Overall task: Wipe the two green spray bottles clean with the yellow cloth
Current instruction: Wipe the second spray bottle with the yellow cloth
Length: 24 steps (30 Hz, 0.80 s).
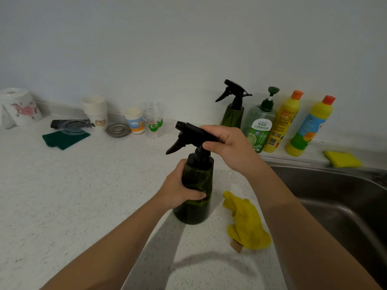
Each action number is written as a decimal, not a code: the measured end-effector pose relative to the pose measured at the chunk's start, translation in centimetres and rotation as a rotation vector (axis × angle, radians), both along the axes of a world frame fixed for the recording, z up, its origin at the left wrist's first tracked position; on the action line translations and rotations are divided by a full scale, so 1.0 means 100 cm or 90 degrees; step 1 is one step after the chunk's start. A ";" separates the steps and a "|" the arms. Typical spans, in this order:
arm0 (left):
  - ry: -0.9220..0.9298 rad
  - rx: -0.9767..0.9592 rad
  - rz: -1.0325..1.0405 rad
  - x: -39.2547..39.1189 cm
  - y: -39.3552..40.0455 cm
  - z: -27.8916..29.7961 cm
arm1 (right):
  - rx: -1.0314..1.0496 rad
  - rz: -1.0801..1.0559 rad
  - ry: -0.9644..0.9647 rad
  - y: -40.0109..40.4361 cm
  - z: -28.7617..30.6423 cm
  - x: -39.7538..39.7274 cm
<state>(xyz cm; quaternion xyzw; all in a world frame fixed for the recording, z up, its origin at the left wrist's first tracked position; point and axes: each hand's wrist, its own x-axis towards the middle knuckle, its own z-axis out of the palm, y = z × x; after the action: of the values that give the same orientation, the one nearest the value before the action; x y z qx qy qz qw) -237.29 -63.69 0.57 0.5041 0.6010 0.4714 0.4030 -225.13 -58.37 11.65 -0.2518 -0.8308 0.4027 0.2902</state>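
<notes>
A dark green spray bottle (195, 204) with a black trigger head stands upright on the speckled white counter (73, 195). My left hand (180, 185) is wrapped around its body. My right hand (228, 147) grips the black trigger head from the right. The yellow cloth (245, 222) lies crumpled on the counter just right of the bottle, touched by neither hand. The second green spray bottle (232, 116) stands against the back wall, its black nozzle pointing left.
A steel sink (335, 195) opens at the right. Beside the second bottle stand a green pump soap bottle (259, 126) and two yellow cleaner bottles (280, 124). A yellow sponge (343, 159), paper cups (95, 110), a green scouring pad (65, 139) and a paper roll (19, 107) sit farther back.
</notes>
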 end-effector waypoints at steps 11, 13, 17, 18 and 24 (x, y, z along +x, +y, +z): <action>0.027 -0.042 -0.002 0.000 -0.027 -0.024 | -0.208 -0.163 0.038 -0.027 -0.078 0.032; 0.044 -0.047 0.019 0.004 -0.033 -0.033 | -0.242 -0.155 -0.011 -0.031 -0.100 0.034; 0.079 -0.021 0.076 0.010 -0.032 -0.042 | -0.232 -0.156 -0.051 -0.033 -0.125 0.025; 0.082 -0.011 0.084 0.009 -0.031 -0.042 | -0.223 -0.161 -0.048 -0.031 -0.127 0.022; 0.112 -0.003 0.125 -0.009 -0.002 -0.042 | -0.205 -0.163 -0.023 0.001 -0.134 -0.002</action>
<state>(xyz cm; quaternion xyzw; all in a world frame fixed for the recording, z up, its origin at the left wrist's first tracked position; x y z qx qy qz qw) -238.16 -63.86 -3.60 0.4815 0.6815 0.4610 0.3019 -225.36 -58.28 -1.79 -0.4060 -0.7216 0.4858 0.2802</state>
